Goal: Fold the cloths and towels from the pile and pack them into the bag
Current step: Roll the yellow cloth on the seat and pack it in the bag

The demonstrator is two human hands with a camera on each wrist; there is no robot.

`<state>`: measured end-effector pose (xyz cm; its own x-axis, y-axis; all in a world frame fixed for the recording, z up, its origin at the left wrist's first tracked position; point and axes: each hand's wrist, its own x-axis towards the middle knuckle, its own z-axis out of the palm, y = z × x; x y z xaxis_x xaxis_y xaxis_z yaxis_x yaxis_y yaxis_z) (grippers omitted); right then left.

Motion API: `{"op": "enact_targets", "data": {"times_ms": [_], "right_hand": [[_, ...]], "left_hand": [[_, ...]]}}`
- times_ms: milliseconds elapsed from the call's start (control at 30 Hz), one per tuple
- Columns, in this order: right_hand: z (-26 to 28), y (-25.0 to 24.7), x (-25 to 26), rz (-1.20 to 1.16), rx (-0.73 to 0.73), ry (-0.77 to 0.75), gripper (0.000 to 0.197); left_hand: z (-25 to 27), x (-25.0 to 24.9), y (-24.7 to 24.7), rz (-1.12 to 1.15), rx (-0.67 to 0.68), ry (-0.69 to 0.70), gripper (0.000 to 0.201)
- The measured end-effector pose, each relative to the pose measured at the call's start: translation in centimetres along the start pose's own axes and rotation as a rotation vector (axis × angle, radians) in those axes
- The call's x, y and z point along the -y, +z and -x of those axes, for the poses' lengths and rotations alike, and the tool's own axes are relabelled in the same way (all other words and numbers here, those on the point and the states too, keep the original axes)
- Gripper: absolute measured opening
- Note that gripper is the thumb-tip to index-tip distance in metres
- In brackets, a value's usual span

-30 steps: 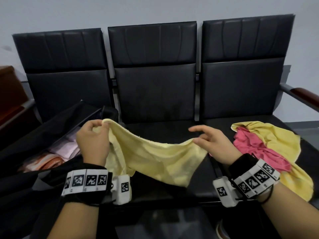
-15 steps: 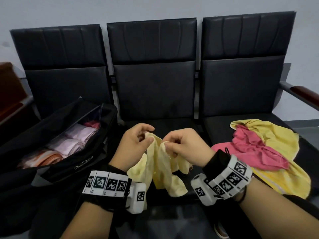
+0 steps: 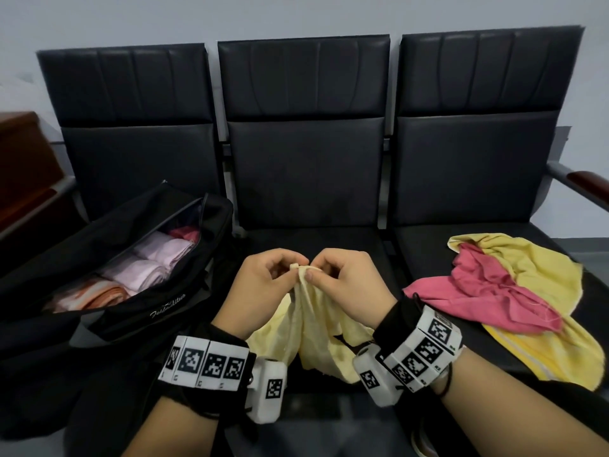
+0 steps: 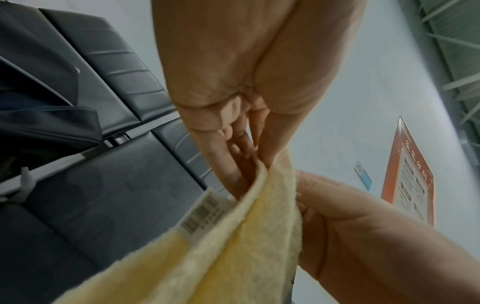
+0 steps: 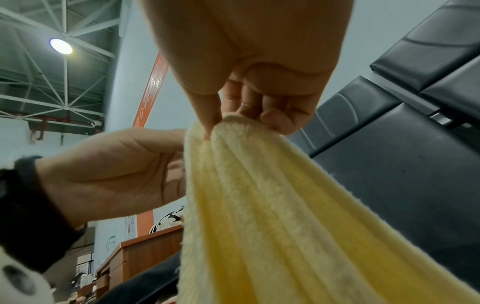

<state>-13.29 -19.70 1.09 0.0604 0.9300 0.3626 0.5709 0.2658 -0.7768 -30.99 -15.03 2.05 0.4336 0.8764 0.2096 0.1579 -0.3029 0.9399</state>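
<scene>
The pale yellow towel (image 3: 313, 328) hung doubled over the middle seat (image 3: 316, 239), its top corners pinched together by the left hand (image 3: 263, 282) and right hand (image 3: 349, 285), which met knuckle to knuckle. The open bag (image 3: 108, 311) sat to the left, the remaining pile (image 3: 514, 291) to the right. Judging by the narrow pinch, a corner could slip free and the fold would skew

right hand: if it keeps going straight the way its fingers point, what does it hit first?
Most likely the left hand. The right hand points leftward at it, both pinching the pale yellow towel at the same spot, fingertips nearly touching. Beyond that lies the black bag, though depth is unclear.
</scene>
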Motion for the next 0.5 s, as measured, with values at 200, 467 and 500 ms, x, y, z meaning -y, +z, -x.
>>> {"op": "enact_targets", "data": {"times_ms": [200, 467, 500], "right_hand": [[0.1, 0.3, 0.0, 0.056, -0.028, 0.015, 0.016], [0.5, 0.0, -0.7, -0.004, 0.158, 0.005, 0.016], [0.7, -0.1, -1.3, 0.001, 0.211, 0.014, 0.017]], "left_hand": [[0.2, -0.3, -0.3, -0.064, 0.07, 0.001, 0.016], [0.1, 0.0, -1.1, -0.199, 0.021, 0.071, 0.014], [0.2, -0.1, -1.1, -0.219, -0.005, 0.1, 0.016]]}}
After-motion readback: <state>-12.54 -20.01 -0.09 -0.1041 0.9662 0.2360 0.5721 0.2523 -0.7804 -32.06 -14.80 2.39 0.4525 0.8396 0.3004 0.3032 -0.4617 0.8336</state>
